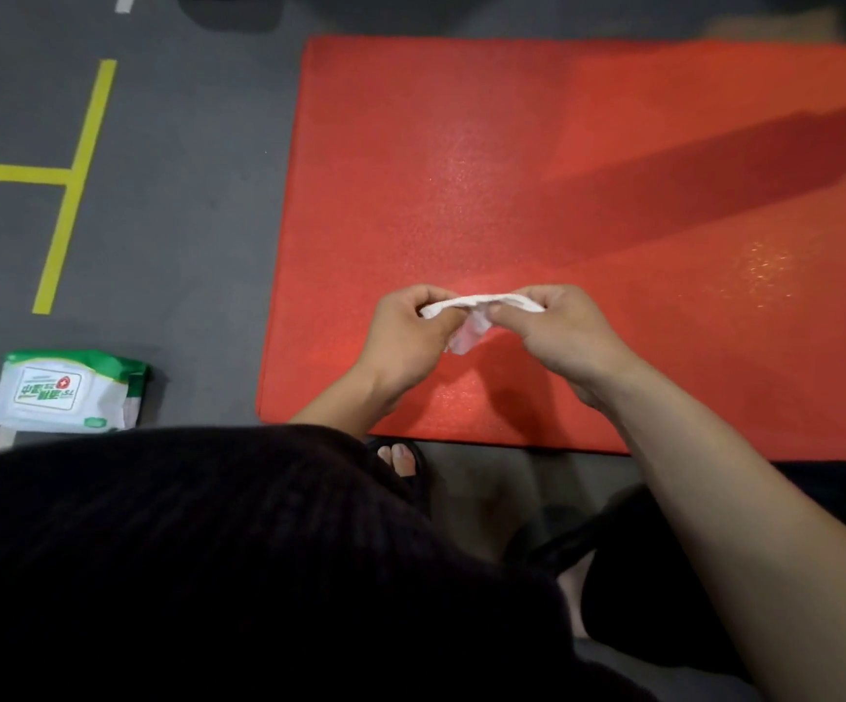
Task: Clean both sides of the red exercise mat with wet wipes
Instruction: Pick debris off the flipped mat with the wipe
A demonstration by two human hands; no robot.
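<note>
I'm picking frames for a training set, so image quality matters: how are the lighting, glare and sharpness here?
Head view: dim, uneven light; a broad diagonal shadow crosses the upper right of the red mat; speckled glare shines on the mat's right part and centre; the far right corner is blurred; both hands, left hand and right hand, and the wet wipe are soft but legible; the wipes pack print is unreadable.

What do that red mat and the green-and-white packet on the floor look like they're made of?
Red exercise mat: probably foam or rubber, with a finely pebbled surface that glints under the light. Green-and-white wipes packet: soft plastic film, judging by its crinkled, slightly glossy edges.
</note>
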